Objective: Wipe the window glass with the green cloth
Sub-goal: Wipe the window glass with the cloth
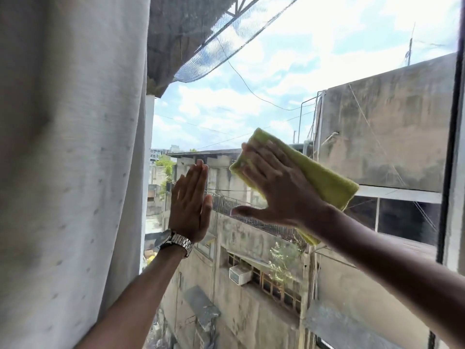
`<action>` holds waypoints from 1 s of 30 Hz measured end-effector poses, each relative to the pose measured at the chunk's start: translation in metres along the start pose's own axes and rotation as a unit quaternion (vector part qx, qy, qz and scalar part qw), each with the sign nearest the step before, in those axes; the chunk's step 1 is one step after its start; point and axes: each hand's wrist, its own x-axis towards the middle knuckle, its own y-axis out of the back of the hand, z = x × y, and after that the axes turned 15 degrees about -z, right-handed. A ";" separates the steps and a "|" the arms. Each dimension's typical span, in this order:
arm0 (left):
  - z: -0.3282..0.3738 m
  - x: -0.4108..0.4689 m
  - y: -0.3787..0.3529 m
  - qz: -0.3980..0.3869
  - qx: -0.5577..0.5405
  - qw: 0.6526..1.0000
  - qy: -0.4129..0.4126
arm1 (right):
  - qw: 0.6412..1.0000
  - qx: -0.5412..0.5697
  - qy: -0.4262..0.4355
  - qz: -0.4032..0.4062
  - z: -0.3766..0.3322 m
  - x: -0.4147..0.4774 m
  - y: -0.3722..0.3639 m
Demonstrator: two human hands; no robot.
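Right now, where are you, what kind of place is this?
Probably a room high up in a city building. A curtain hangs beside the window glass, and outside there are concrete rooftops below. The right hand presses a green cloth on the glass.

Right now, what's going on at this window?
A person is wiping the glass. The right hand lies flat, fingers spread, pressing a folded green cloth against the pane. The left hand, with a watch on its wrist, is held open near the glass beside the curtain and holds nothing. Whether it touches the pane is unclear.
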 end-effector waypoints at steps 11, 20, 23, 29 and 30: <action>-0.007 0.000 -0.006 0.008 -0.010 1.000 -0.017 | 0.942 -0.152 0.275 -0.118 -0.010 -0.072 -0.060; -0.012 0.000 -0.008 0.011 -0.006 1.000 -0.023 | 0.997 -0.069 -0.038 0.023 0.032 0.026 0.009; -0.011 0.000 -0.009 0.011 -0.007 1.000 -0.016 | 0.996 -0.041 -0.078 0.031 -0.008 0.017 -0.016; -0.008 0.000 -0.004 0.007 -0.010 1.000 -0.019 | 0.988 -0.096 0.109 -0.047 -0.052 -0.058 -0.082; -0.007 0.000 -0.004 0.007 -0.012 1.000 -0.019 | 0.980 -0.116 0.148 -0.057 -0.050 -0.066 -0.083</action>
